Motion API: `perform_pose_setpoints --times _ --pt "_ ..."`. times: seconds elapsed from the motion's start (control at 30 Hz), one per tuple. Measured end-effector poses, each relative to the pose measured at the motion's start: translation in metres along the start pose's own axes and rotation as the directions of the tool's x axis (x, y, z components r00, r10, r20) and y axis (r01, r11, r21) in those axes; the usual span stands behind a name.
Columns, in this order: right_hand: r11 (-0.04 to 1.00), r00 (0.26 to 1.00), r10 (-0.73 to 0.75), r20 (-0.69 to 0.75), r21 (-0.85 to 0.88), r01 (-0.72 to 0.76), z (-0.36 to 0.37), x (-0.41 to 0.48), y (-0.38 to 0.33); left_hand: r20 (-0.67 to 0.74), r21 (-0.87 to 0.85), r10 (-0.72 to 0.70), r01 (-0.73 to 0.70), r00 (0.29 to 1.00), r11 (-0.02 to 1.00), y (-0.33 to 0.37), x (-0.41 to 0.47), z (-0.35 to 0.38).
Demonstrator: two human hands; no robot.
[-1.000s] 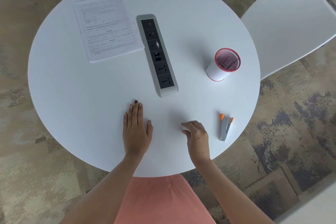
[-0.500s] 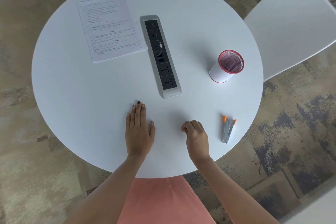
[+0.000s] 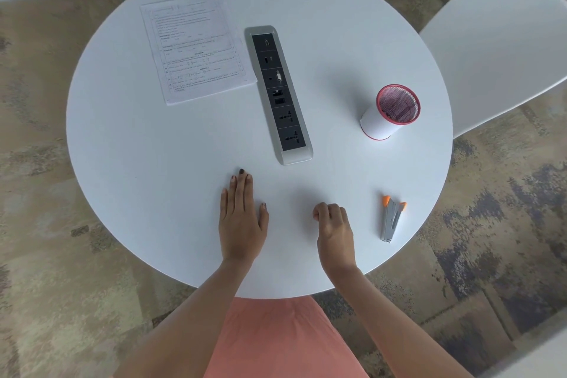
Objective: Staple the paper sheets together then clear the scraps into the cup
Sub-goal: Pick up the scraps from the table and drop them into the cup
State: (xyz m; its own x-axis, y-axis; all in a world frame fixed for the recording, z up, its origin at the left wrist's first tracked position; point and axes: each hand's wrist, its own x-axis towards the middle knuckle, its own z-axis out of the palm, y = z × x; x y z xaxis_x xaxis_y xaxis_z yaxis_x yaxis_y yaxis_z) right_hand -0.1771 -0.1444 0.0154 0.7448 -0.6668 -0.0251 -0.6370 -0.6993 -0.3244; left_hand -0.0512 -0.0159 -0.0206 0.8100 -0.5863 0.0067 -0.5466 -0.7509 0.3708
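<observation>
White round tabletop (image 3: 153, 163), patterned carpet below. Task is looking unstarted, by my reading. Left hand (image 3: 242, 221) is resting flat on the tabletop, fingers (image 3: 241, 190) straight and together, holding nothing. Right hand (image 3: 336, 230) is sitting with fingers (image 3: 329, 212) curled under, nothing visible in them. Sheets (image 3: 196, 46) are lying well ahead and left of the left fingers. Stapler (image 3: 392, 221) is lying near the right fingers, to their right, with the cup (image 3: 389, 120) standing ahead of it. No scraps are showing. Next move is likely calling for fetching the sheets and the stapler.

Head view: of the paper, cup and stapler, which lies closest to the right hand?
The stapler, grey with orange tips, lying just beside the right hand; the cup and paper sheets sit farther back.
</observation>
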Motion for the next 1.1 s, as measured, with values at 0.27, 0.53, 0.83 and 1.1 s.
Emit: perform_pose_setpoints --times 0.27,0.53,0.83,1.1 --pt "1.0 1.0 0.02 0.005 -0.014 -0.02 0.004 0.002 -0.004 -0.006 -0.006 0.005 -0.005 1.0 1.0 -0.002 -0.001 0.002" --pt "0.947 0.978 0.142 -0.152 0.309 -0.089 -0.017 0.023 0.004 -0.006 -0.007 0.006 -0.006 1.0 1.0 -0.002 0.001 0.002" --pt "0.881 0.814 0.341 -0.47 0.461 -0.103 -0.08 0.111 0.03 0.002 -0.004 0.003 -0.003 1.0 1.0 -0.002 0.001 0.003" --pt "0.9 0.73 0.404 -0.551 0.383 -0.209 -0.11 0.182 0.057 -0.005 0.006 0.004 -0.004 1.0 1.0 -0.001 0.001 0.002"
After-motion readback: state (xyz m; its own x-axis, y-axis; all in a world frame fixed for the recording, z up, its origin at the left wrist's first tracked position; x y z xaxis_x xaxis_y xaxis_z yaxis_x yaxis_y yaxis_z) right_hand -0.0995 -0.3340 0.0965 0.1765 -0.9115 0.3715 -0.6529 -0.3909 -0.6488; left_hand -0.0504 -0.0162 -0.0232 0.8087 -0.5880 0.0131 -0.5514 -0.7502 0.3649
